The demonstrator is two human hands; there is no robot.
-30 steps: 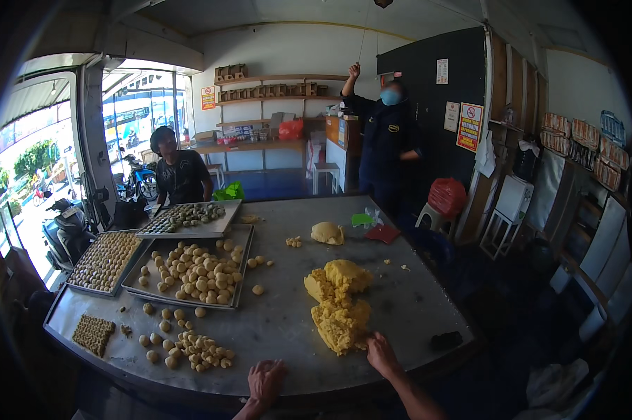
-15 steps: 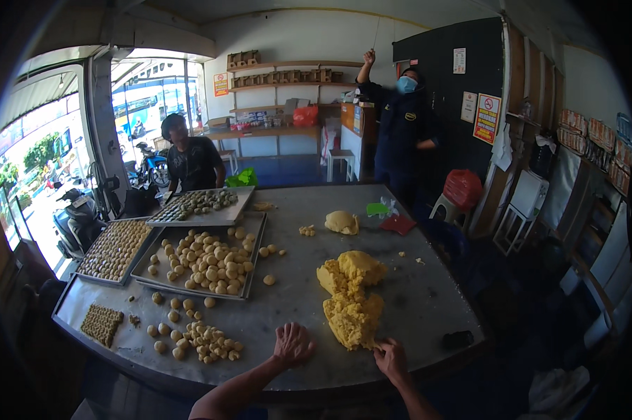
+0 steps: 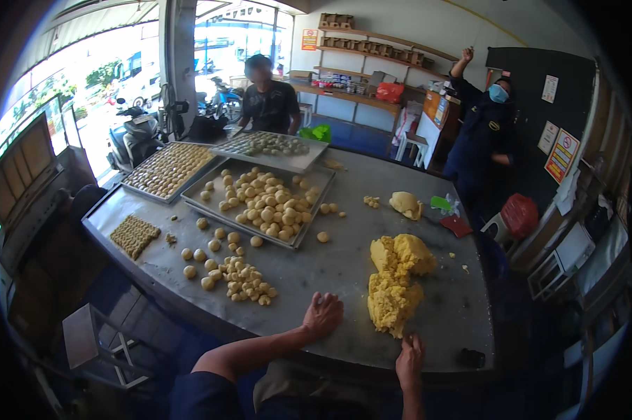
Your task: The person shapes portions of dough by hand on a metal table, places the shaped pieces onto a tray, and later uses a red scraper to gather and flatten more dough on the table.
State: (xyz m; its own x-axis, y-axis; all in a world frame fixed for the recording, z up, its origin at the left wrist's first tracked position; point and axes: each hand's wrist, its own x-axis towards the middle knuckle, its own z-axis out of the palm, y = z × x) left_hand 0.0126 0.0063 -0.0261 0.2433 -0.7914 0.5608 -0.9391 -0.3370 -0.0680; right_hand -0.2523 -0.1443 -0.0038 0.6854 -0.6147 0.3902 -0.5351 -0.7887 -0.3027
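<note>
A crumbly mound of yellow dough (image 3: 394, 301) lies on the metal table in front of me. At its near edge my right hand (image 3: 410, 353) is closed, the fingertips pinching a bit of this dough. My left hand (image 3: 323, 315) rests on the table left of the mound. Its fingers are curled down, and the palm side is hidden. Farther left lies a heap of small dough pieces (image 3: 246, 281), with several rounder dough balls (image 3: 199, 255) beside it. A smoother lump of pale dough (image 3: 406, 205) sits beyond the mound.
A metal tray (image 3: 298, 241) holds many dough balls; behind it are a tray of small rounds (image 3: 165, 170) and a tray of darker pieces (image 3: 314, 159). A dark object (image 3: 471, 358) lies near the right corner. Two people stand beyond the table; a stool (image 3: 85, 336) is at left.
The view has swung left and tilted, so everything sits farther right. My left hand's fingers have curled from spread. My right hand stays at the dough's near edge.
</note>
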